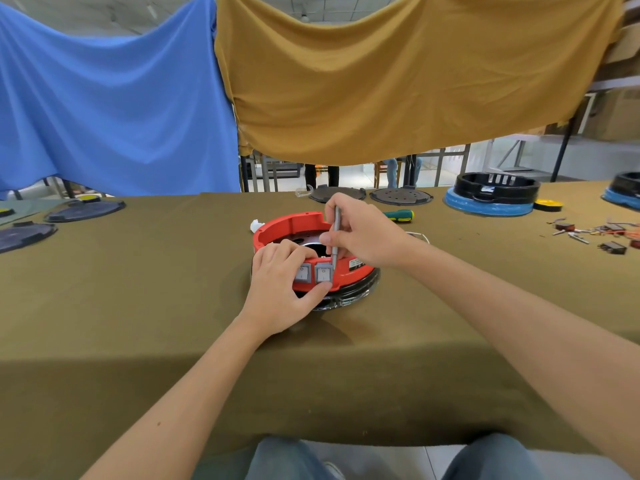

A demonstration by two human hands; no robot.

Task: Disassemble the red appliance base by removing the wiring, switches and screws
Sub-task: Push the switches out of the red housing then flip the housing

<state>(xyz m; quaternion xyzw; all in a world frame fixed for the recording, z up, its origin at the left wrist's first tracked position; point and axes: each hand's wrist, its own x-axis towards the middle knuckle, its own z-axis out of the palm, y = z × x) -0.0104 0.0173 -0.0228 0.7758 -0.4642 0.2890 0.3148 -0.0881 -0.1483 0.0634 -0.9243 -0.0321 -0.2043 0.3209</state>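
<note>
The red appliance base point(294, 225) lies on the table's middle, a black ring under it. Two grey rocker switches sit in its near wall: the right switch point(323, 274) shows fully, the left switch point(303, 273) is partly covered by my fingers. My left hand point(280, 289) grips the base's near wall, fingers curled over the rim and thumb pressed under the right switch. My right hand point(360, 233) holds a thin grey metal tool point(336, 237) upright, its tip at the rim just right of the right switch.
A green-handled screwdriver point(400, 215) lies behind the base. Loose switches and wires point(599, 233) are scattered at the right. A blue and black base point(491, 194) stands at the far right, dark round plates point(85, 209) at the left and back. The table's near edge is close to my knees.
</note>
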